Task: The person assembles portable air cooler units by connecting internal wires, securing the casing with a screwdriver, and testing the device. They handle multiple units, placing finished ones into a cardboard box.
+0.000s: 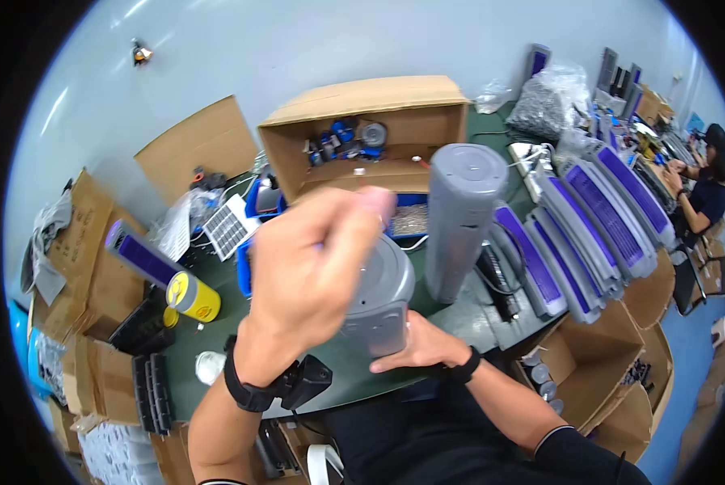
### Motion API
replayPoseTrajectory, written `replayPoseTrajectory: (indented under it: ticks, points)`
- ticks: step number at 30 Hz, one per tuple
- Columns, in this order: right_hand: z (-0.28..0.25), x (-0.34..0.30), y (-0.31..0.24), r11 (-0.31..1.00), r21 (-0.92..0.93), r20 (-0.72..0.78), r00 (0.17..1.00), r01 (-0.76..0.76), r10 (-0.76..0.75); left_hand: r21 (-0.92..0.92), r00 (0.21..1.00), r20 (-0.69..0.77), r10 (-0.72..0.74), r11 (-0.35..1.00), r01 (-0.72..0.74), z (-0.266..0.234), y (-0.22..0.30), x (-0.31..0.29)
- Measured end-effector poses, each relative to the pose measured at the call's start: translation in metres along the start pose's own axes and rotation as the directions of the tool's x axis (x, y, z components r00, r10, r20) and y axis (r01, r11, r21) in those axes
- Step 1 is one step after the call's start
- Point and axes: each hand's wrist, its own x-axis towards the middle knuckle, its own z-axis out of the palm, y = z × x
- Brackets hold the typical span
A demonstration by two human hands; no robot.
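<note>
The right hand (427, 341) is clamped on the grey cylinder (384, 283) near the front edge of the table (476, 327), some fingers hidden. The left hand (306, 271), blurred, covers the cylinder's left side — curled, though on what I cannot tell. Bare table shows right of the cylinder — a carton (415, 121) stands behind.

Right hand (425, 345) holds gray cylinder (379, 319); blurred left hand (304, 271) near top; upright cylinder (463, 222) beside.
</note>
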Motion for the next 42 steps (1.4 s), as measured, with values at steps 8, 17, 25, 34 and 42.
replayPoseTrajectory:
  ticks: [8,17,25,34,42]
  points:
    - [0.02,-0.036,-0.021,0.982,0.134,0.27,0.959,-0.129,0.089,-0.464,0.982,-0.104,-0.156,0.881,0.091,0.032,-0.042,-0.086]
    - [-0.039,-0.035,-0.078,0.562,-0.827,-0.529,0.338,0.0,-0.779,-0.267,0.866,-0.202,-0.457,0.877,0.401,0.021,-0.081,-0.123]
    - [-0.083,0.023,-0.111,0.388,-0.92,-0.374,0.411,-0.052,-0.832,-0.275,0.809,-0.144,-0.57,0.808,0.521,0.022,-0.079,-0.138]
    - [-0.022,0.041,-0.075,0.752,-0.611,-0.364,0.931,-0.249,0.013,0.106,0.637,-0.069,-0.768,0.629,0.77,0.013,-0.132,-0.156]
    - [0.018,0.061,-0.028,0.634,-0.682,-0.239,0.931,-0.364,0.276,0.207,0.59,-0.086,-0.803,0.564,0.799,0.015,-0.144,-0.158]
